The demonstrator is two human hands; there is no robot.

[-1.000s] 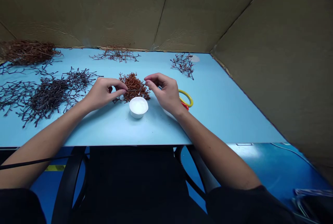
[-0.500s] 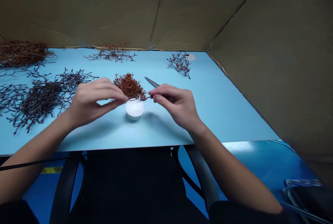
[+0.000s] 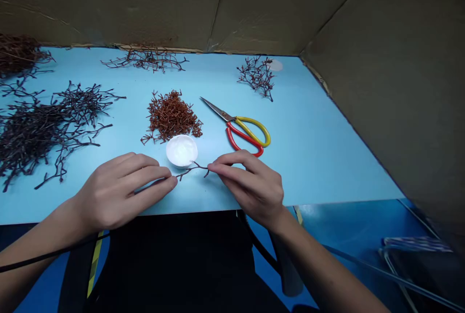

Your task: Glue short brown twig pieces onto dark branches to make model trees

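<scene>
A thin dark twig [image 3: 193, 168] with short side shoots is stretched between my two hands, just in front of a small white cup [image 3: 181, 150] with white stuff in it. My left hand [image 3: 129, 187] pinches the twig's left end between thumb and fingers. At the other end, my right hand [image 3: 252, 182] pinches it with the fingertips. Behind the cup lies a heap of short reddish-brown twig pieces [image 3: 170, 115]. Scissors [image 3: 241, 131] with one red and one yellow handle rest beyond my right hand, blades pointing back left.
Dark branching twigs [image 3: 39, 126] pile up on the left, with a reddish-brown bundle [image 3: 18, 56] behind them. More twigs [image 3: 145, 58] lie along the back cardboard wall [image 3: 145, 3]. A branched twig cluster [image 3: 257, 76] sits at back right near a pale round disc [image 3: 275, 65].
Both hands have come nearer to me with the twig, from over the cup to in front of it. The scissors' handles now show. The camera view has shifted.
</scene>
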